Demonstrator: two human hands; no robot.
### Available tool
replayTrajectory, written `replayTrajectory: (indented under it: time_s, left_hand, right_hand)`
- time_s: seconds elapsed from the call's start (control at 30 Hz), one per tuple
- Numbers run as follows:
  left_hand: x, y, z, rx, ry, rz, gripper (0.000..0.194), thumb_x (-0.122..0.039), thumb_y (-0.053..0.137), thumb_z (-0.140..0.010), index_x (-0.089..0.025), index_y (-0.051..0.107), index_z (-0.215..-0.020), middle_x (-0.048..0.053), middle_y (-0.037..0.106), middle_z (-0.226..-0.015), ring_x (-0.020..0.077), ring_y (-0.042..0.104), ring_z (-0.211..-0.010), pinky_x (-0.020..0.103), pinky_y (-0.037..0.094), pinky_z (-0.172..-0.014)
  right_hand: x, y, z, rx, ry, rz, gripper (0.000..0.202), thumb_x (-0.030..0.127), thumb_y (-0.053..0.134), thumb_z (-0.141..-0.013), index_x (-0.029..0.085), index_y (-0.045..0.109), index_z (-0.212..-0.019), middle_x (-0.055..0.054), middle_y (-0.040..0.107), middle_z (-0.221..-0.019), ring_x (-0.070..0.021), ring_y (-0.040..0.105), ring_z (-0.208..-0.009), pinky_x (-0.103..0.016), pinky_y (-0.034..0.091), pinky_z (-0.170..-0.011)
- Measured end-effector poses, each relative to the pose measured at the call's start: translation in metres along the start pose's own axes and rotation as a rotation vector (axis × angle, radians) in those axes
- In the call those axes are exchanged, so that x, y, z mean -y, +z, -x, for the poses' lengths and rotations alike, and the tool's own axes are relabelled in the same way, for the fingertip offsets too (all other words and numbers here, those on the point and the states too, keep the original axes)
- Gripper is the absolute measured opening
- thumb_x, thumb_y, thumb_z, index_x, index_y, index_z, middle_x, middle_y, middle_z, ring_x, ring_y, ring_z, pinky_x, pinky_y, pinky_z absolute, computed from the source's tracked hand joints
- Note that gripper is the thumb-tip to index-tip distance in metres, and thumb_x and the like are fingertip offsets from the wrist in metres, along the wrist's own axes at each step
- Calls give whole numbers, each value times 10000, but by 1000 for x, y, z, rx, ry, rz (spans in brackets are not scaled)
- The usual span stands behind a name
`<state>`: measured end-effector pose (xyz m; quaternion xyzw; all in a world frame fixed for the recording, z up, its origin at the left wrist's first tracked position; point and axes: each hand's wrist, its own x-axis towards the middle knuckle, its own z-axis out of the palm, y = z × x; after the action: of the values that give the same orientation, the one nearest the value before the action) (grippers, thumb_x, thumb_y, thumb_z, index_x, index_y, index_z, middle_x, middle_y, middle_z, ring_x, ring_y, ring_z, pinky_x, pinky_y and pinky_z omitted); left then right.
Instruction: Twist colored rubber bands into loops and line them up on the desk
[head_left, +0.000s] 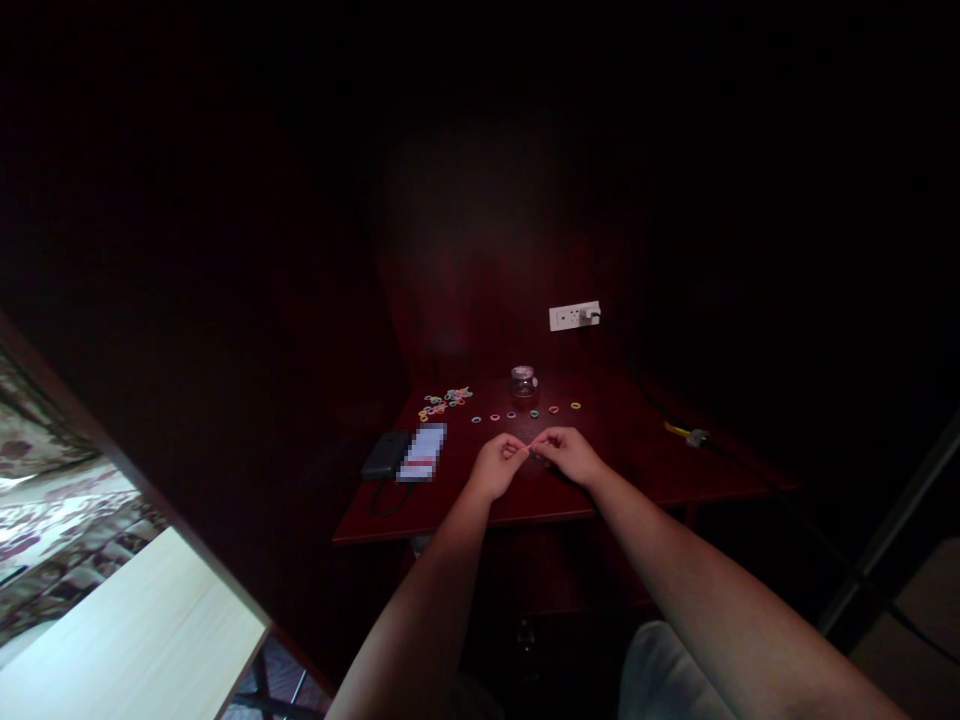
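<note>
My left hand (501, 466) and my right hand (568, 453) meet above the front part of the dark red table (637, 470). Both are closed in a pinch, fingertips touching or nearly so. Whatever lies between them is too small and dark to name. Just beyond my hands, small coloured rings like hair ties lie spaced out in a row, among them a green ring (534, 413), a red ring (553, 409) and a yellow ring (576, 405). A loose pile of similar rings (454, 398) is at the back left. Behind the row stands a small clear jar (523, 383).
Left of my hands lie a phone (422, 453) with a lit, blurred screen and a black box-shaped device (385, 456) with a cable. A white socket strip (574, 316) is on the back wall. At the right runs a black cable (739, 463). Dark panels enclose the table.
</note>
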<state>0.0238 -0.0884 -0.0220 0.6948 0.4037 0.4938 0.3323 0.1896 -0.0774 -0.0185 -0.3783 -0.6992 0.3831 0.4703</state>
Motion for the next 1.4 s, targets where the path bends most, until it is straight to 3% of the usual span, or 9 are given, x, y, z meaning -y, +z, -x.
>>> replayTrajectory:
  time_s: [0.2,0.37,0.57,0.7,0.87,1.13,1.4]
  left_hand:
    - [-3,1,0,-1,-11,16,173,-289,621,-690,-129,577,-738,13,582,-659,94,512,-595,207,398,-580]
    - [-6,1,1,2,-10,14,188,-303,626,-686,-128,562,-713,4,567,-641,85,487,-572,201,380,-562]
    - [-4,1,1,24,-23,-2,199,-318,621,-688,-128,568,-714,-4,551,-611,84,473,-552,200,365,-543]
    - [-3,1,1,2,-17,-3,184,-305,616,-694,-130,565,-722,-2,551,-619,85,476,-560,202,369,-553]
    - [0,1,0,-18,-9,0,181,-306,608,-704,-132,564,-725,9,575,-647,92,495,-587,209,385,-578]
    - [2,2,-1,-14,-20,6,186,-309,603,-714,-127,577,-741,33,610,-691,107,531,-624,221,406,-603]
    - [0,1,-1,1,-8,42,178,-284,605,-716,-135,590,-812,39,620,-749,105,551,-643,217,424,-610]
  right_hand:
    - [1,0,0,-1,6,-30,241,355,582,-711,119,619,-743,-8,572,-569,-87,489,-484,-205,387,-469]
    - [-3,2,-1,21,-16,-83,303,370,679,-627,138,577,-793,24,552,-570,-69,451,-461,-192,348,-450]
    - [-9,1,-3,27,-38,3,249,375,614,-691,129,584,-719,10,548,-559,-75,461,-466,-199,357,-456]
    - [-13,3,-5,-8,-29,-66,211,347,583,-707,142,538,-724,10,558,-586,-71,463,-451,-195,354,-436]
    - [-8,4,-3,-3,-7,-151,284,351,662,-634,153,520,-780,44,523,-564,-63,439,-444,-193,350,-442]
    - [-7,1,-2,9,-27,-71,251,383,603,-696,138,570,-734,16,539,-552,-83,466,-474,-205,363,-462]
    - [-2,2,0,2,-16,-36,273,406,616,-679,141,553,-690,28,516,-511,-80,447,-449,-206,352,-454]
